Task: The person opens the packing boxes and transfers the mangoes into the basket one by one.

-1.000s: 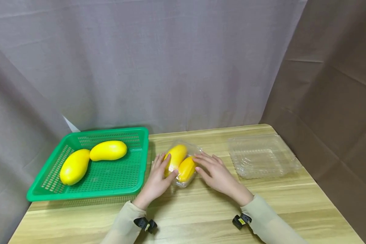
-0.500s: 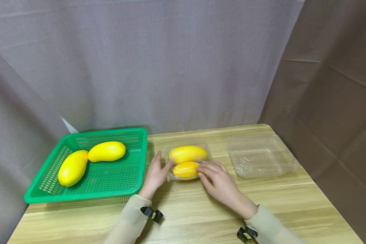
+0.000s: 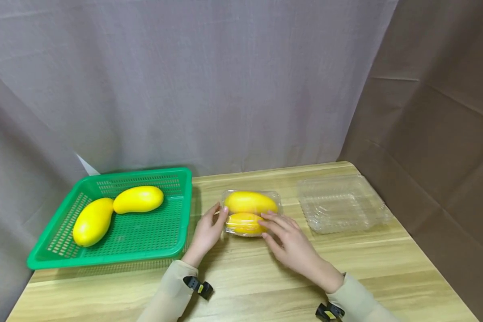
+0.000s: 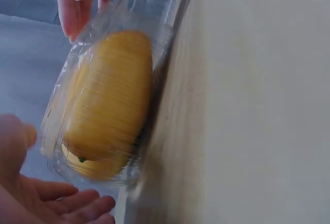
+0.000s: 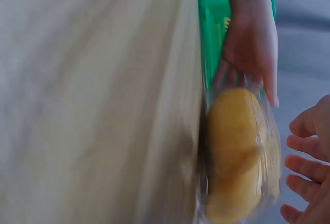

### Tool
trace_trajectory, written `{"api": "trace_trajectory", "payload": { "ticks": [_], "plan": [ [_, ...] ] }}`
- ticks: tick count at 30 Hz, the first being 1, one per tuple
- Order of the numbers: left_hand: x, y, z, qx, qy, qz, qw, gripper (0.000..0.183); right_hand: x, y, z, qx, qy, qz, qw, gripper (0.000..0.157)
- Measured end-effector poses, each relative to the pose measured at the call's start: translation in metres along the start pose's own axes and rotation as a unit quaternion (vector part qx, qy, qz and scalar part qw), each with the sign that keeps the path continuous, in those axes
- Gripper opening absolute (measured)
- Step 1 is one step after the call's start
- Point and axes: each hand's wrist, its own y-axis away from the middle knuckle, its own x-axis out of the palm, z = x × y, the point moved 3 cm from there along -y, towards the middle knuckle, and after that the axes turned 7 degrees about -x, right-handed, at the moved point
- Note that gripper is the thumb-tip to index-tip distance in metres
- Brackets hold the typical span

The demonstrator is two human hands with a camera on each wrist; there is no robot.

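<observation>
Two yellow mangoes, the far one [image 3: 251, 202] and the near one [image 3: 243, 223], lie side by side in a clear plastic clamshell box [image 3: 279, 199] with its lid down. My left hand [image 3: 205, 235] is at the box's left end, thumb toward the lid corner. In the left wrist view its loosely spread fingers [image 4: 85, 203] stand apart from the plastic. Over the box's front right corner is my right hand [image 3: 298, 246]. The right wrist view shows its fingers [image 5: 304, 167] spread beside the lid, with nothing gripped between them.
A green plastic basket [image 3: 108, 261] stands at the left and holds two more mangoes [image 3: 92, 222]. To the right, near the table's edge, lies another clear plastic box [image 3: 346, 201]. Grey curtains [image 3: 241, 89] hang behind the wooden table [image 3: 257, 286].
The box with the mangoes has turned from slanting away to lying lengthwise left to right. Both hands have shifted with it and now stand loosely at its ends.
</observation>
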Motion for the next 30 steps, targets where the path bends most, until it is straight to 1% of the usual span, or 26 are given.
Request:
{"api": "trace_trajectory", "payload": {
  "ticks": [4, 6, 8, 10, 15, 19, 22, 26, 28, 30],
  "plan": [
    [0.001, 0.01, 0.006, -0.019, 0.002, 0.046, 0.9987, 0.08, -0.006, 0.0, -0.012, 0.033, 0.0, 0.009, 0.999, 0.046],
    [0.002, 0.014, 0.008, -0.029, 0.004, 0.068, 0.9972, 0.087, -0.006, 0.0, -0.018, 0.046, -0.001, 0.021, 0.999, 0.052],
    [0.002, 0.017, 0.011, -0.044, 0.007, 0.082, 0.9957, 0.092, -0.004, 0.001, -0.023, 0.049, -0.004, 0.038, 0.998, 0.058],
    [0.003, 0.02, 0.012, -0.051, 0.017, 0.087, 0.9948, 0.095, -0.002, 0.0, -0.028, 0.041, -0.011, 0.05, 0.998, 0.061],
    [0.004, 0.022, 0.016, -0.071, 0.05, 0.073, 0.9935, 0.092, 0.002, -0.007, -0.039, 0.018, -0.04, 0.066, 0.997, 0.059],
    [0.004, 0.022, 0.017, -0.074, 0.078, 0.069, 0.9918, 0.088, 0.006, -0.014, -0.047, 0.014, -0.048, 0.079, 0.996, 0.058],
    [0.004, 0.022, 0.019, -0.07, 0.086, 0.065, 0.9917, 0.088, 0.009, -0.018, -0.048, 0.014, -0.034, 0.078, 0.996, 0.059],
    [0.006, 0.021, 0.019, -0.061, 0.091, 0.055, 0.9925, 0.088, 0.016, -0.028, -0.046, 0.003, 0.003, 0.06, 0.998, 0.059],
    [0.007, 0.02, 0.019, -0.058, 0.095, 0.054, 0.9924, 0.087, 0.02, -0.033, -0.043, -0.01, 0.022, 0.056, 0.998, 0.059],
    [0.008, 0.02, 0.019, -0.057, 0.101, 0.054, 0.9917, 0.086, 0.024, -0.038, -0.04, -0.031, 0.039, 0.058, 0.997, 0.057]
  ]
}}
